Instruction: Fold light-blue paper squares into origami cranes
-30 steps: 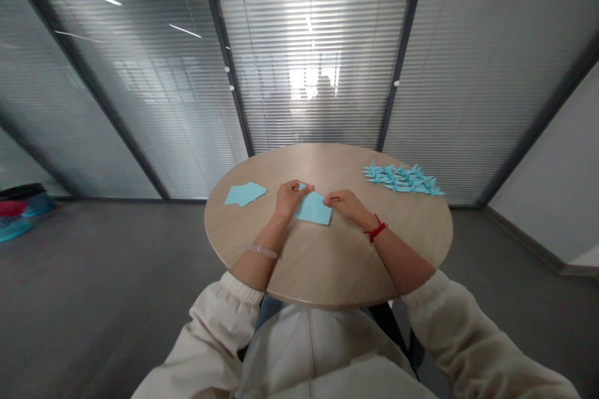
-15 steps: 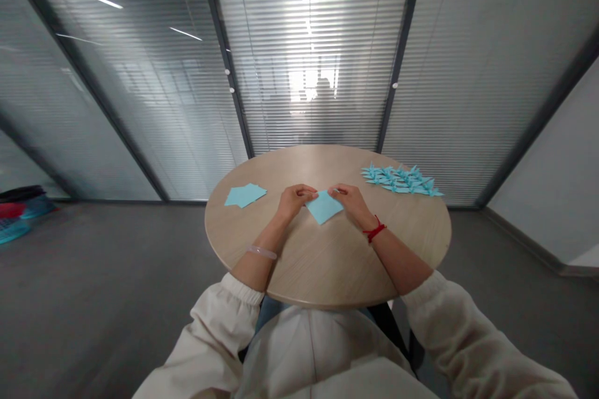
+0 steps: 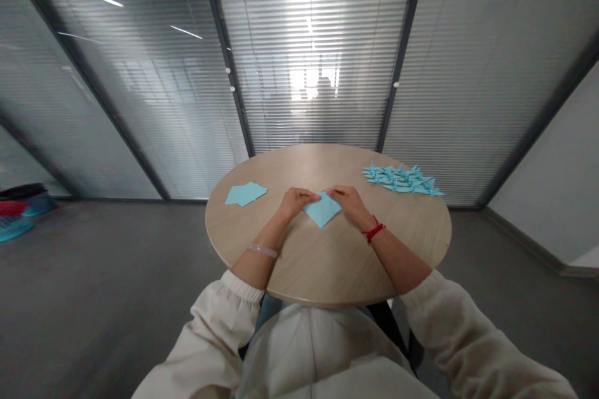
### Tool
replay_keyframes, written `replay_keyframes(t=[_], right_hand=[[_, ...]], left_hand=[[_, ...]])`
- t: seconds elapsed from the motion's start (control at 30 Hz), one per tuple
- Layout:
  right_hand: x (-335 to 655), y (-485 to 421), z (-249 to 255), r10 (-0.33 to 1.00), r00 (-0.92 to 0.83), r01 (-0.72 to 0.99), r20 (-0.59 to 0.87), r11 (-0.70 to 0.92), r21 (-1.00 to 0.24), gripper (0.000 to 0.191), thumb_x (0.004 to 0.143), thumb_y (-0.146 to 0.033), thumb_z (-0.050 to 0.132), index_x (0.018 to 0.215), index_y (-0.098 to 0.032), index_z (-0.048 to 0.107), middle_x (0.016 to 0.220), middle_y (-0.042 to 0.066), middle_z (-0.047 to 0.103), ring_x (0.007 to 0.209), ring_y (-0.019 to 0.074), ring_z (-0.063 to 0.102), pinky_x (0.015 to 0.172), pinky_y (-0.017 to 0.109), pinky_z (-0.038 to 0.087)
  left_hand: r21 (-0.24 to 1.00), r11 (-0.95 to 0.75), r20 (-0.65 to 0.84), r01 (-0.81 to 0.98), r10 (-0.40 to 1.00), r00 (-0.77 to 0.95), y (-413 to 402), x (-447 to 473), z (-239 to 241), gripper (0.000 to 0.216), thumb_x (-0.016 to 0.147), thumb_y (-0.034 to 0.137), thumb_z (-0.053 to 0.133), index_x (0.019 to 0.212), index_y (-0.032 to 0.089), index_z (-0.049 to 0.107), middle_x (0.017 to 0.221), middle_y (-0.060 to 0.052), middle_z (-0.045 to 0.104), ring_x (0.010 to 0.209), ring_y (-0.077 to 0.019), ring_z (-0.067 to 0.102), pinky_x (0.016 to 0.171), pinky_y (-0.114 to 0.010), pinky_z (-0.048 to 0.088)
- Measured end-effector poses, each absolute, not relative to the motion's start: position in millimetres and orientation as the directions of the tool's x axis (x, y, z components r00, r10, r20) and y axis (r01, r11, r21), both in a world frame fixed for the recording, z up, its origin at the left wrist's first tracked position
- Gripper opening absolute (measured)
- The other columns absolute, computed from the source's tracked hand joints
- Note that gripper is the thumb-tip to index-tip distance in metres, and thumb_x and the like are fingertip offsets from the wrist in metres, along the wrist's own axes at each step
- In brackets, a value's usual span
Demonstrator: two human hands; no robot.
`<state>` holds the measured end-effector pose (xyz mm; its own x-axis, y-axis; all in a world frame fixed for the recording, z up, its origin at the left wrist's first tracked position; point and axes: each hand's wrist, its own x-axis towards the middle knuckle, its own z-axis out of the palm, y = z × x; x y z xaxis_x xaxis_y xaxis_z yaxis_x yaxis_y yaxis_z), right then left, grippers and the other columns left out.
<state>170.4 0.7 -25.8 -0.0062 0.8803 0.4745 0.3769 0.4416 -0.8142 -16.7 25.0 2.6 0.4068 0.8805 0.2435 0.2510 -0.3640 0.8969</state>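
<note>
**Far edge hidden**

The far edge of the blue paper is hidden under the left hand and right hand. Whether they pinch or merely press it cannot be told. It lies on the counter between them, touching both.

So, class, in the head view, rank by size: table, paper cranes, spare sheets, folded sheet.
1. table
2. paper cranes
3. spare sheets and folded sheet: these look alike, so unranked.

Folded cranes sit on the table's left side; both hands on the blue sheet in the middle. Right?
No: head view shows the folded cranes on the table's right side. Left hand and right hand are on the blue sheet in the middle.
</note>
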Motion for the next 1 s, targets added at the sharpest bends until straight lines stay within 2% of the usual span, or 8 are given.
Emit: replay_keyframes(t=[0.23, 0.33, 0.4, 0.47, 0.57, 0.7, 0.83, 1.0], right_hand=[[170.3, -2.0, -23.9, 0.867, -0.017, 0.456, 0.498, 0.450, -0.768, 0.032, 0.084, -0.042, 0.052, 0.076, -0.015, 0.069, 0.071, 0.003, 0.065, 0.066, 0.0152, 0.055, 0.059, 0.024, 0.038], [167.3, -5.6, -20.9, 0.859, -0.033, 0.428, 0.510, 0.474, -0.769, 0.036, 0.085, -0.042, 0.052, 0.103, -0.015, 0.068, 0.083, 0.006, 0.067, 0.074, 0.0167, 0.058, 0.067, 0.026, 0.043], [165.3, -8.5, -18.9, 0.841, -0.021, 0.372, 0.541, 0.509, -0.776, 0.051, 0.085, -0.041, 0.054, 0.131, -0.018, 0.051, 0.099, 0.008, 0.066, 0.086, 0.0184, 0.059, 0.074, 0.028, 0.046], [164.2, -11.4, -17.3, 0.812, -0.049, 0.311, 0.582, 0.566, -0.764, 0.061, 0.085, -0.036, 0.054, 0.142, -0.024, 0.036, 0.118, 0.010, 0.059, 0.101, 0.0198, 0.057, 0.081, 0.031, 0.047], [164.0, -14.7, -17.1, 0.770, -0.183, 0.280, 0.611, 0.637, -0.718, 0.050, 0.084, -0.023, 0.051, 0.133, -0.030, 0.049, 0.133, 0.007, 0.049, 0.117, 0.0208, 0.049, 0.091, 0.034, 0.046], [165.1, -13.9, -20.1, 0.720, -0.298, 0.343, 0.627, 0.694, -0.633, 0.037, 0.079, -0.015, 0.054, 0.111, -0.028, 0.067, 0.127, 0.006, 0.052, 0.120, 0.0215, 0.047, 0.098, 0.038, 0.042], [166.4, -10.1, -21.5, 0.711, -0.313, 0.370, 0.629, 0.702, -0.609, 0.023, 0.078, -0.022, 0.064, 0.099, -0.027, 0.072, 0.121, 0.006, 0.057, 0.113, 0.0204, 0.053, 0.103, 0.037, 0.037], [165.9, -6.5, -22.3, 0.748, -0.285, 0.355, 0.599, 0.663, -0.660, 0.017, 0.079, -0.036, 0.066, 0.090, -0.025, 0.074, 0.112, 0.006, 0.063, 0.106, 0.0199, 0.056, 0.098, 0.035, 0.040]], left_hand=[[0.911, -0.356, 0.215, 0.206, 0.839, 0.500, 11.4, -14.5, 11.0, 0.042, 0.060, 0.053, 0.072, 0.069, 0.012, 0.068, 0.055, 0.001, 0.053, 0.054, -0.0098, 0.042, 0.051, -0.023, 0.029], [0.903, -0.365, 0.220, 0.227, 0.847, 0.483, 12.1, -14.7, 11.9, 0.042, 0.060, 0.053, 0.072, 0.061, 0.012, 0.063, 0.053, 0.002, 0.049, 0.053, -0.0094, 0.041, 0.051, -0.023, 0.030], [0.907, -0.368, 0.261, 0.204, 0.872, 0.414, 16.0, -16.7, 10.0, 0.042, 0.060, 0.053, 0.072, 0.058, 0.012, 0.060, 0.053, 0.002, 0.048, 0.053, -0.0091, 0.040, 0.051, -0.023, 0.031], [0.933, -0.337, 0.284, 0.124, 0.904, 0.319, 20.5, -19.3, 7.0, 0.041, 0.060, 0.052, 0.071, 0.063, 0.013, 0.061, 0.057, 0.002, 0.051, 0.054, -0.0091, 0.041, 0.052, -0.023, 0.032], [0.967, -0.255, 0.252, -0.020, 0.937, 0.244, 24.9, -22.4, 3.3, 0.040, 0.061, 0.050, 0.071, 0.071, 0.013, 0.062, 0.063, -0.001, 0.056, 0.055, -0.0101, 0.045, 0.053, -0.023, 0.035], [0.979, -0.185, 0.202, -0.090, 0.947, 0.248, 25.8, -22.0, 1.7, 0.042, 0.059, 0.050, 0.073, 0.075, 0.013, 0.063, 0.069, -0.004, 0.061, 0.058, -0.0120, 0.050, 0.055, -0.024, 0.040], [0.981, -0.167, 0.188, -0.100, 0.946, 0.263, 25.7, -20.5, 1.3, 0.045, 0.058, 0.050, 0.075, 0.077, 0.011, 0.066, 0.073, -0.007, 0.065, 0.061, -0.0133, 0.054, 0.057, -0.025, 0.042], [0.981, -0.172, 0.192, -0.092, 0.936, 0.295, 23.9, -21.2, 3.1, 0.040, 0.057, 0.046, 0.077, 0.073, 0.011, 0.066, 0.068, -0.004, 0.064, 0.057, -0.0117, 0.051, 0.056, -0.025, 0.041]])
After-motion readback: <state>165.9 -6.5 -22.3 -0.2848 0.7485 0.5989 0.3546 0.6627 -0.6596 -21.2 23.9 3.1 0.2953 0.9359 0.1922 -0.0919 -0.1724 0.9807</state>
